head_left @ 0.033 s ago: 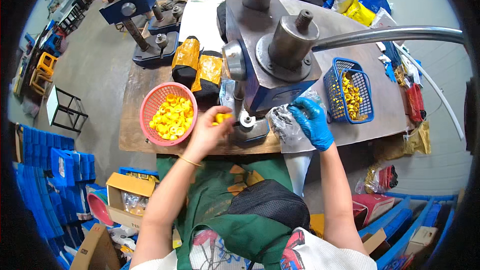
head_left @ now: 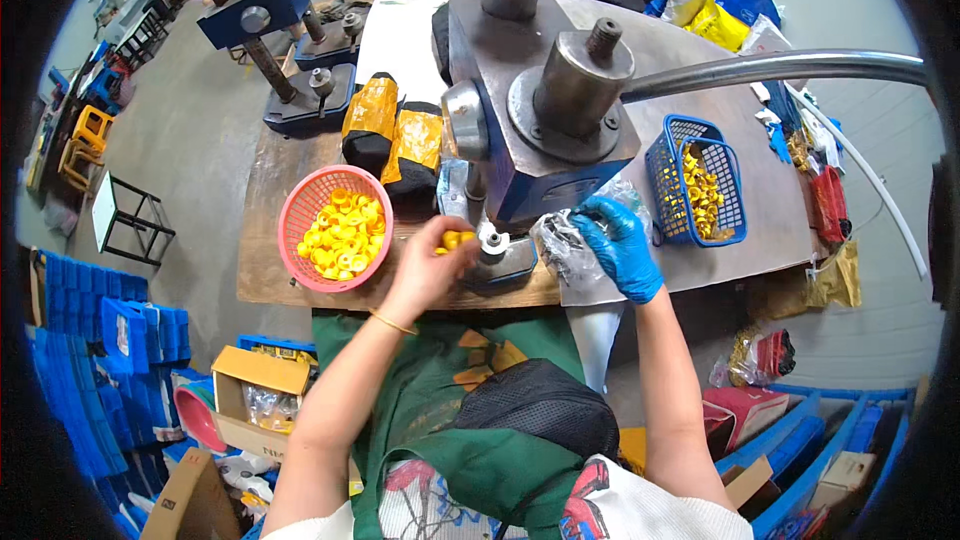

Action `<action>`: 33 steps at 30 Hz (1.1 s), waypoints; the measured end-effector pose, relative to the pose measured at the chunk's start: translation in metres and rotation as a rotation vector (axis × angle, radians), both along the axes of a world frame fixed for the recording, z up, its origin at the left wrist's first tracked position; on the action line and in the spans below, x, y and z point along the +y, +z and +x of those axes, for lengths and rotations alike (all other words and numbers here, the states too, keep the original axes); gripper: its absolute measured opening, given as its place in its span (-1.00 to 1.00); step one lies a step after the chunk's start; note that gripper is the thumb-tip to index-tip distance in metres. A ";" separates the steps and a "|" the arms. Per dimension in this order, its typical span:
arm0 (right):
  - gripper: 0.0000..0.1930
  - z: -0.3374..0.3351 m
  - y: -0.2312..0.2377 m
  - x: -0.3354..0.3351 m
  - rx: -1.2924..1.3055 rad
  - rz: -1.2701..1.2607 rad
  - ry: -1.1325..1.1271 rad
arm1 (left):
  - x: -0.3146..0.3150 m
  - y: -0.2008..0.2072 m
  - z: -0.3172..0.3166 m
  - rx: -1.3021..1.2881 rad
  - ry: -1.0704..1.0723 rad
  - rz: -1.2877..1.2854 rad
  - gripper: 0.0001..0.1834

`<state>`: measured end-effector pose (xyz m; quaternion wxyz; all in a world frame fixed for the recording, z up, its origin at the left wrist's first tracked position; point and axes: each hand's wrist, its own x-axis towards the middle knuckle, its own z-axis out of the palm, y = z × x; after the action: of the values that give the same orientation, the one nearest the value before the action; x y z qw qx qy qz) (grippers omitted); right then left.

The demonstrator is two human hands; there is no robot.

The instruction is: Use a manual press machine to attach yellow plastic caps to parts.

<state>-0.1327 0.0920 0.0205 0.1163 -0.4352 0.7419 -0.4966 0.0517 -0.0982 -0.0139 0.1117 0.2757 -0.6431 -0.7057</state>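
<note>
Several small yellow plastic caps (head_left: 455,241) are in my bare left hand (head_left: 432,262), closed around them, just left of the press base (head_left: 510,265). On that base sits a white round fixture (head_left: 493,243) with a metal pin in its middle. My right hand (head_left: 622,252), in a blue glove, is over a crumpled clear plastic bag (head_left: 565,250). Its fingertips are drawn together; what they pinch, if anything, I cannot make out. Above the fixture rises the big blue-and-grey hand press (head_left: 545,130). A pink basket (head_left: 288,230) of yellow caps stands left of my left hand.
A blue basket (head_left: 742,210) of gold-coloured metal parts stands at the right. The press's long metal lever (head_left: 770,70) reaches out to the right. Two black-and-orange wrapped bundles (head_left: 412,145) lie behind the pink basket. Another press (head_left: 255,20) stands at the far left.
My left hand has moved slightly right, toward the white fixture, with the yellow caps still in it. My gloved right hand has shifted a little to the left.
</note>
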 end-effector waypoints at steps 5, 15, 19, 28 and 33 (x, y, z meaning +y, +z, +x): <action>-0.81 0.011 -0.004 -0.003 -0.010 0.046 0.045 | 0.020 -0.017 -0.019 0.093 -0.019 -0.521 -0.79; -0.85 0.029 -0.024 -0.012 -0.221 -0.073 0.026 | 0.015 -0.015 -0.021 0.122 -0.119 -0.827 -0.76; -0.84 0.038 -0.033 -0.025 -0.288 -0.096 0.014 | 0.014 -0.017 -0.022 0.121 -0.106 -0.812 -0.76; -0.89 0.050 -0.045 -0.049 -0.645 -0.253 -0.069 | 0.010 -0.006 -0.023 -0.036 0.013 -0.403 -0.70; -0.90 0.046 -0.059 -0.051 -0.553 -0.287 -0.067 | 0.007 -0.009 -0.026 -0.052 -0.048 -0.342 -0.69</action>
<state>-0.0868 0.0408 -0.0382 0.2347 -0.2708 0.6185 -0.6993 0.0259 -0.0912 -0.0231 0.1233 0.2552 -0.7627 -0.5813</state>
